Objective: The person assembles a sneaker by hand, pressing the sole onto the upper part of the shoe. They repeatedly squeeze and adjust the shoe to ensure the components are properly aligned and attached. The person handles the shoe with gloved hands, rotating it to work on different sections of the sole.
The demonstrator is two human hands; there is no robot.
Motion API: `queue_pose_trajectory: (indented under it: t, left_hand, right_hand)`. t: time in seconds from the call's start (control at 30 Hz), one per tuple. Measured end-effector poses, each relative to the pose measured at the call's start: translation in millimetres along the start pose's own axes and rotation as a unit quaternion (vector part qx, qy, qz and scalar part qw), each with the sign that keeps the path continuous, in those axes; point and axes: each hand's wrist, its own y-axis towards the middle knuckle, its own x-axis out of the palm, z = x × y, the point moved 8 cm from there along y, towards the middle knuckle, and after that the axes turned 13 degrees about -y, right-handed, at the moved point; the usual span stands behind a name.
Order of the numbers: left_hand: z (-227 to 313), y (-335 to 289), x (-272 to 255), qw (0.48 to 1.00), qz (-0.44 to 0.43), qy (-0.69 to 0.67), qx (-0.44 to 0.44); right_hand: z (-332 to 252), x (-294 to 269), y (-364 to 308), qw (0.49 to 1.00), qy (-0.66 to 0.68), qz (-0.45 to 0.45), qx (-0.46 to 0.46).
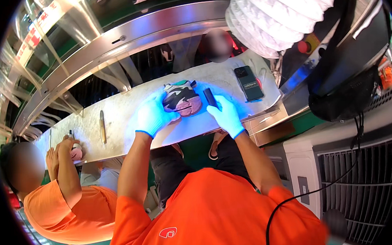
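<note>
A patterned shoe upper (pixel 183 97) in black, white and pink, with a green patch at its far end, lies on the pale bench. My gloved left hand (pixel 152 115) grips its left side, thumb by the pink end and fingers farther up along the edge. Just right of the shoe upper, my gloved right hand (pixel 226 116) is closed around a short black flashlight (pixel 209 98). Strong blue light falls on the shoe upper, both gloves and the bench around them. The flashlight stays a little apart from the shoe upper.
A dark phone (pixel 249 83) lies to the right, a slim wooden-handled tool (pixel 102 127) to the left. At far left a co-worker's hands (pixel 63 151) work on a pink shoe piece (pixel 76 153). A white duct hose (pixel 279 16) hangs at upper right. A metal rail (pixel 150 28) runs behind.
</note>
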Motion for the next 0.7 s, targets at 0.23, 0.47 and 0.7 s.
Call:
queue_pose_trajectory:
  t: [0.23,0.47,0.7]
  left_hand:
    - [-18.3,6.7,-4.9,1.000,-0.005,-0.013,-0.012]
    - [-21.4,8.7,-2.0,0.996,-0.022,-0.054,-0.063]
    - [-21.3,-3.2,-7.5,0.996,-0.001,-0.049,-0.074]
  right_hand:
    - [-38.6,0.2,-25.7,0.992,-0.079,-0.050,-0.088]
    - [-34.1,0.4,-18.8,0.994,-0.061,-0.046,-0.075]
    - [-23.9,2.7,-20.8,0.986,-0.071,-0.146,-0.023]
